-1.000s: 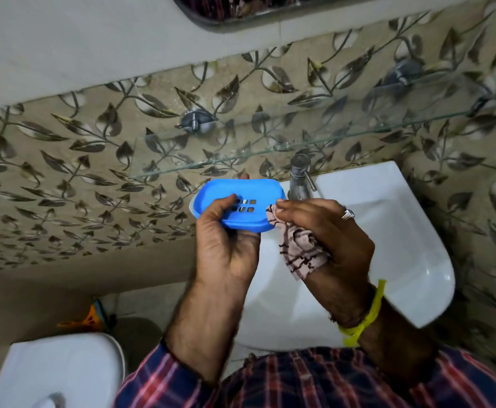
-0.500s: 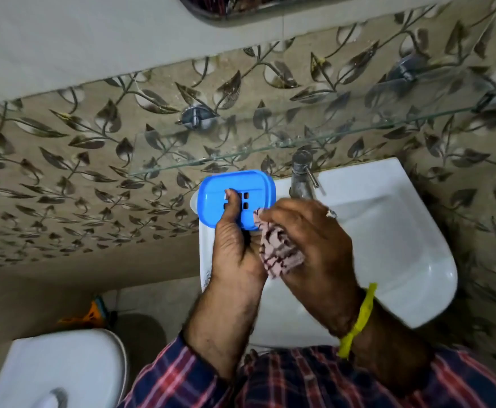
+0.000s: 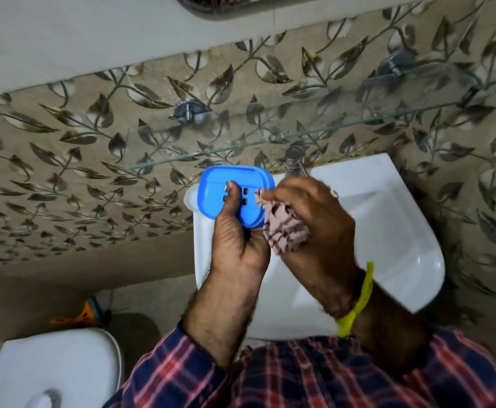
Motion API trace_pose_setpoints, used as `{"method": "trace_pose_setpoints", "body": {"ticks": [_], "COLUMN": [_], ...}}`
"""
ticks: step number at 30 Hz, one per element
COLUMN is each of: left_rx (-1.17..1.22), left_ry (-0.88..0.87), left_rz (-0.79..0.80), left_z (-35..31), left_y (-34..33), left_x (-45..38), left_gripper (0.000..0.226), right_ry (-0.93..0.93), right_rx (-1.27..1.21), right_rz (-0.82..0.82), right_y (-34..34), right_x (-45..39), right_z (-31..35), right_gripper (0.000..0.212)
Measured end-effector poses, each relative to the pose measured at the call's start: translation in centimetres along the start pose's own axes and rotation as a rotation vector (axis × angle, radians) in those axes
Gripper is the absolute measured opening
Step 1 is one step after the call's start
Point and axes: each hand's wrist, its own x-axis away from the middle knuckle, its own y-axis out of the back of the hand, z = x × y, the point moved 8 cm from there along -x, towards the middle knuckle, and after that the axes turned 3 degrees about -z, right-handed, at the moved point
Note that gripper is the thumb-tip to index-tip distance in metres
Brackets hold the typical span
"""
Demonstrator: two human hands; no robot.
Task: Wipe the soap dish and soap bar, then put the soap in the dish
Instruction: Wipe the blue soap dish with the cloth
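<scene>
The soap dish (image 3: 236, 198), blue plastic with small slots in its floor, is held up in the air over the left rear corner of the white basin (image 3: 388, 231), just below the front edge of the glass shelf (image 3: 270, 139). The left hand (image 3: 235, 240) grips it from the near side, thumb laid across the dish's inner floor beside the slots, the remaining fingers curled underneath and mostly hidden. The right hand (image 3: 311, 225) is clenched around a bunched checked cloth (image 3: 282, 228), pink with dark lines, and its fingertips press a fold of that cloth against the dish's right end. Cloth and dish are touching at that end. A ring shows on the right hand and a yellow band (image 3: 358, 301) circles the right wrist. The chrome tap (image 3: 294, 163) stands at the basin's back rim, just behind the right hand. Both forearms emerge from red and blue checked sleeves (image 3: 182, 369). A white toilet cistern lid (image 3: 55, 369) sits at lower left. The soap bar cannot be made out.
</scene>
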Motion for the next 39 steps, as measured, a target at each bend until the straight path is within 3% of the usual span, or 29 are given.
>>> {"method": "trace_pose_setpoints", "body": {"ticks": [3, 6, 13, 18, 21, 28, 32, 36, 39], "left_rx": [-0.033, -0.122, -0.218, -0.31, -0.313, -0.453, -0.551, -0.592, -0.627], "left_ry": [-0.143, -0.251, -0.247, -0.292, -0.338, -0.281, -0.368, -0.374, -0.388], "left_rz": [-0.016, 0.026, 0.06, 0.07, 0.102, 0.116, 0.093, 0.115, 0.122], "left_z": [-0.7, -1.1, -0.2, -0.7, -1.7, -1.1, -2.2, -2.3, -3.4], "left_y": [1.3, 1.4, 2.7, 2.4, 2.5, 3.1, 3.2, 2.7, 3.1], "left_x": [-0.3, -0.4, 0.2, 0.4, 0.3, 0.6, 0.5, 0.6, 0.5], "left_gripper": [0.048, 0.035, 0.045, 0.018, 0.018, 0.018, 0.016, 0.022, 0.015], "right_ry": [-0.031, -0.079, -0.049, -0.093, -0.044, -0.064, -0.049, -0.054, -0.056], "right_rx": [-0.071, -0.065, -0.112, -0.326, -0.246, -0.206, -0.202, -0.236, -0.268], "right_rz": [0.01, -0.004, -0.013, 0.064, 0.115, 0.114, 0.089, 0.047, 0.089], "right_y": [0.6, 1.2, 2.0, 2.2, 2.4, 1.7, 2.0, 1.1, 1.1], "right_x": [0.4, -1.0, 0.6, 1.2, 3.0, 1.1, 2.3, 0.1, 2.3], "right_z": [-0.7, -1.9, -2.0, -2.3, -1.3, -1.9, -1.6, -2.3, -1.6], "right_gripper": [0.038, 0.048, 0.039, 0.04, 0.03, 0.042, 0.051, 0.039, 0.051]}}
